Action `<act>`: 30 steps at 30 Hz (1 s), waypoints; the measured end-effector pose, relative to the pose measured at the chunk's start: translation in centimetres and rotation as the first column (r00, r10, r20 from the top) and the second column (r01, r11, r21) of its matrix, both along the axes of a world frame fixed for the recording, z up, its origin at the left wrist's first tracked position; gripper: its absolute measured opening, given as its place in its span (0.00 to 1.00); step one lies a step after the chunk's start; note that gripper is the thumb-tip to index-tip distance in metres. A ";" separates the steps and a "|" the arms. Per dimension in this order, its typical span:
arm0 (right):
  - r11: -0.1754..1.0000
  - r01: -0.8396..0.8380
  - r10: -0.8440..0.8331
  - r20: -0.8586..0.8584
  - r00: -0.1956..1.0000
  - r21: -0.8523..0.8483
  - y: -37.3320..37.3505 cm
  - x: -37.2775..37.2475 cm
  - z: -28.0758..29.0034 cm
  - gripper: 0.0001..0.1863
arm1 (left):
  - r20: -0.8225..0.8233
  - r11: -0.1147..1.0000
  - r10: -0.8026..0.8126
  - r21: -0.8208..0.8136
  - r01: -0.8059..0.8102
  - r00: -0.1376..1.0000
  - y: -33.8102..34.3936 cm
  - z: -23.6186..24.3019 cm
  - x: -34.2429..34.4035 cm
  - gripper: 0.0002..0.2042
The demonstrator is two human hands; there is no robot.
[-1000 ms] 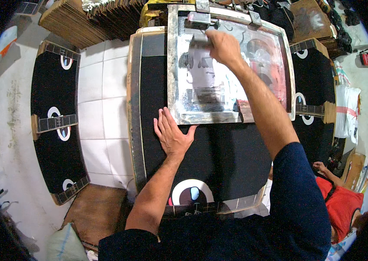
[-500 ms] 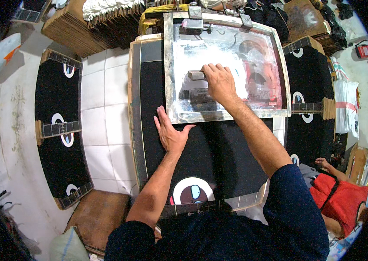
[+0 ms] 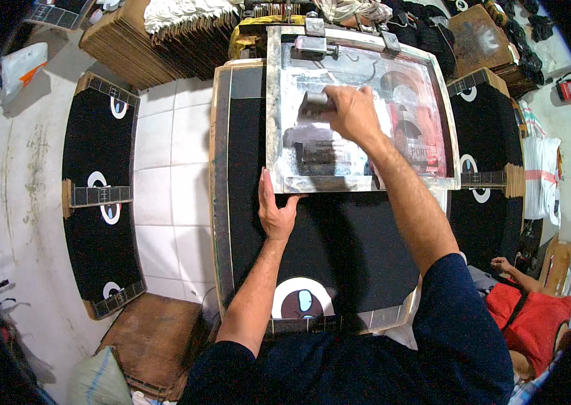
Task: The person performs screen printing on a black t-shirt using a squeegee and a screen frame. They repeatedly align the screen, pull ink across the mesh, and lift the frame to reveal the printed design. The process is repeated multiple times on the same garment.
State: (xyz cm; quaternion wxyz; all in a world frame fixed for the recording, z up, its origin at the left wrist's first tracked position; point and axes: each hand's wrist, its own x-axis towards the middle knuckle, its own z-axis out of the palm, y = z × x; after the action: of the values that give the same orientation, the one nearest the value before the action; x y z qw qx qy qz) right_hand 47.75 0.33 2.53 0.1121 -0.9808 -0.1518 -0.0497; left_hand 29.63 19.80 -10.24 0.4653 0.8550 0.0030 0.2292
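My right hand (image 3: 354, 115) is closed around a short grey squeegee (image 3: 314, 103), slightly blurred, on the mesh of a screen printing frame (image 3: 270, 128). White and red ink smears cover the mesh. My left hand (image 3: 277, 214) is at the frame's near left corner, its fingers stretched along the left rail and its thumb apart along the near rail. Under the frame lies a board covered with black fabric (image 3: 346, 250). At its near end the fabric bears a printed eye motif (image 3: 302, 297) in white, brown and blue.
Boards with black printed fabric stand on the left (image 3: 100, 196) and right (image 3: 484, 135). Metal clamps (image 3: 314, 27) hold the frame's far edge. Stacked brown boards (image 3: 123, 44) are at the back left. A person in red (image 3: 532, 314) is at the lower right.
My right hand has moved the squeegee a little away from me over the mesh. My left hand's fingers, spread before, have drawn together against the frame's corner. The view has shifted slightly.
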 end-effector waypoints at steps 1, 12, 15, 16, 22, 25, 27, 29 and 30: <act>1.000 -0.013 0.011 -0.070 0.997 -0.018 0.3 -0.9 -0.2 0.16 | -0.016 1.000 0.002 0.007 -0.002 1.000 0.0 0.0 0.0 0.51; 0.998 0.046 -0.048 -0.027 0.998 -0.038 -0.9 9.2 -2.4 0.17 | -0.020 1.000 -0.007 -0.029 0.007 1.000 0.0 -0.7 -0.1 0.51; 0.998 0.056 -0.056 0.069 0.996 -0.005 -0.2 5.6 -3.0 0.19 | -0.020 1.000 0.018 -0.012 -0.018 1.000 0.0 -0.7 0.1 0.53; 0.998 0.055 -0.055 0.113 0.992 -0.002 0.0 3.3 -3.0 0.19 | -0.052 0.999 0.026 -0.023 -0.027 0.998 0.0 -0.6 0.1 0.53; 0.999 -0.016 0.015 -0.034 0.999 -0.034 -0.3 -3.4 -1.5 0.20 | -0.161 0.999 0.041 -0.027 -0.045 0.986 -0.3 0.5 0.0 0.58; 0.999 0.027 -0.026 0.092 0.995 -0.017 -0.7 2.4 -1.1 0.20 | -0.273 0.993 0.050 -0.086 -0.076 0.961 -0.6 0.9 0.0 0.59; 0.999 0.041 -0.038 0.069 0.997 -0.029 -0.6 7.6 -1.1 0.23 | -0.278 0.995 0.071 -0.044 -0.087 0.958 -0.7 1.0 0.1 0.58; 0.995 0.044 -0.050 -0.063 0.997 -0.090 -0.2 12.3 -1.1 0.26 | -0.220 0.995 0.097 0.049 -0.088 0.971 -0.7 1.0 0.2 0.56; 0.992 0.042 -0.055 -0.107 0.993 -0.119 0.1 14.0 -1.2 0.27 | -0.219 0.995 0.095 0.047 -0.087 0.971 -0.7 1.0 0.2 0.56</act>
State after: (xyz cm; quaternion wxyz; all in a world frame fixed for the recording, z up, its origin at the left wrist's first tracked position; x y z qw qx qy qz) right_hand 61.79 0.45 1.36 0.0617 -0.9903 -0.1242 0.0109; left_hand 29.86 19.14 -9.28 0.4351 0.8826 0.0897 0.1539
